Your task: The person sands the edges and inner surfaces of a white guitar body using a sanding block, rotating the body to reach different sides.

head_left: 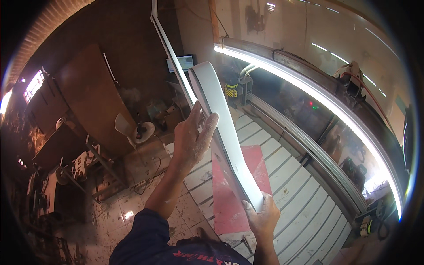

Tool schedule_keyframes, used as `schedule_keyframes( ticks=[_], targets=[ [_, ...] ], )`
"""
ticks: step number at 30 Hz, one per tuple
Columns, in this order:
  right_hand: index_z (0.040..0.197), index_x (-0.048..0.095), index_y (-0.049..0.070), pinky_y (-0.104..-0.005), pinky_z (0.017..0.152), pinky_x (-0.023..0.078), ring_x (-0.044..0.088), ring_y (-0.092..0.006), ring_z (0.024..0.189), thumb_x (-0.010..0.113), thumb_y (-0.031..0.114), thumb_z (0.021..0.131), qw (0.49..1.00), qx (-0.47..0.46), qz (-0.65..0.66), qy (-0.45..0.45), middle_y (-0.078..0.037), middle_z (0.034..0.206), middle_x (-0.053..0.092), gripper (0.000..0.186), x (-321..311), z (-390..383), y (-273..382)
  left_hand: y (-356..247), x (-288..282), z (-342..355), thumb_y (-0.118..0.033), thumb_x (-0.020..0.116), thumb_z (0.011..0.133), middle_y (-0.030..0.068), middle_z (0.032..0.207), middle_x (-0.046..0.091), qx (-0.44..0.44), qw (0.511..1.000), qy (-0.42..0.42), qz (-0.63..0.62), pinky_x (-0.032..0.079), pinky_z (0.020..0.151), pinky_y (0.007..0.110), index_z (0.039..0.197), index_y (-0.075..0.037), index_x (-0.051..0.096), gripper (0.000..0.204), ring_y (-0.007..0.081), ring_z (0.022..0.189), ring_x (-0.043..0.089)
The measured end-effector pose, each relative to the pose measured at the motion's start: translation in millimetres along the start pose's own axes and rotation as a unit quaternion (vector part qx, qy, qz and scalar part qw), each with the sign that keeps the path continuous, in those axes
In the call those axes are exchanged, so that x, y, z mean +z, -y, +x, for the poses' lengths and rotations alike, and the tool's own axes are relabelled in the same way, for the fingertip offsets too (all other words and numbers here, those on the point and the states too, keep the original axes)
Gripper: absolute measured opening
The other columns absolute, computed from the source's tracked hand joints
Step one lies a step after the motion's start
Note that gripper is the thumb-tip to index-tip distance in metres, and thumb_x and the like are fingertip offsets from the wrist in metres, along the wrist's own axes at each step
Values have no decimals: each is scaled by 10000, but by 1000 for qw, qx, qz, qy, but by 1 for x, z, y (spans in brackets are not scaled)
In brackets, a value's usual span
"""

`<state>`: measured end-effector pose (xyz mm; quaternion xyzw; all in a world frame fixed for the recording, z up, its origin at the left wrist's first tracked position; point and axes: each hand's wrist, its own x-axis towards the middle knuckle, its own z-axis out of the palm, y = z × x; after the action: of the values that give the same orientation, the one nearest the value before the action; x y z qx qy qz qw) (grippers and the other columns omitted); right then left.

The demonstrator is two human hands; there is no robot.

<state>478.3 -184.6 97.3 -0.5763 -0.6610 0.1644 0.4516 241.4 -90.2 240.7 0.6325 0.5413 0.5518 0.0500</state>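
Note:
A white electric guitar (225,128), seen edge-on, is tilted up in front of me, its long thin neck rising toward the top left. My left hand (193,134) holds it near where the neck meets the body, thumb resting along the edge. At its lower end, my right hand (263,216) grips the body with the thumb on the near side. Pale dust coats both hands. The broad faces of the body are mostly turned out of view. Below the guitar, a red sheet (229,221) lies on a slatted white machine bed (291,190).
A bright tube light (327,101) runs along a gantry beam over the bed on the right. A metal rail (304,145) borders the bed. To the left stand a white chair (126,128) and a rack with a guitar-shaped body (81,165). A screen (181,63) glows at the back.

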Motion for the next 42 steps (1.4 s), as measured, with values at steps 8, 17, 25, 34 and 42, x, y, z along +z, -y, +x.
schedule_keyframes(
  ticks=[8,17,25,34,42],
  targets=[
    [1098,658,8,-407,728,557,726,-325,812,923,258,706,1000,11,10,-4,-181,919,725,536,-1,1,-2,7,0,4,-232,616,948,199,1023,771,19,998,20,-49,576,859,364,1417,-10,529,527,298,939,773],
    [1093,662,4,-391,730,553,722,-308,790,912,252,716,1000,14,12,-20,-181,908,726,515,1,-2,0,9,5,8,-272,646,942,190,989,778,2,999,10,-48,582,838,355,1315,29,580,483,292,884,780],
    [1099,660,-9,-382,744,558,728,-299,797,915,199,704,999,26,9,-24,-186,910,727,514,-1,-4,3,10,3,8,-351,651,978,206,1094,764,-26,997,56,-51,544,904,323,1339,65,566,558,194,1020,716],
    [1098,656,-23,-373,746,561,733,-286,808,899,143,702,999,34,19,-28,-194,919,726,494,-3,-8,2,10,13,3,-341,837,789,187,1046,761,48,997,63,2,607,848,366,1353,-24,531,716,283,921,775],
    [1121,645,-66,-371,808,552,708,-263,898,889,245,733,992,-32,94,-79,-201,999,711,554,7,-15,-27,-4,15,0,-304,954,670,220,1208,709,1,996,93,10,532,1067,400,1442,-64,457,950,292,1142,714]
  ],
)
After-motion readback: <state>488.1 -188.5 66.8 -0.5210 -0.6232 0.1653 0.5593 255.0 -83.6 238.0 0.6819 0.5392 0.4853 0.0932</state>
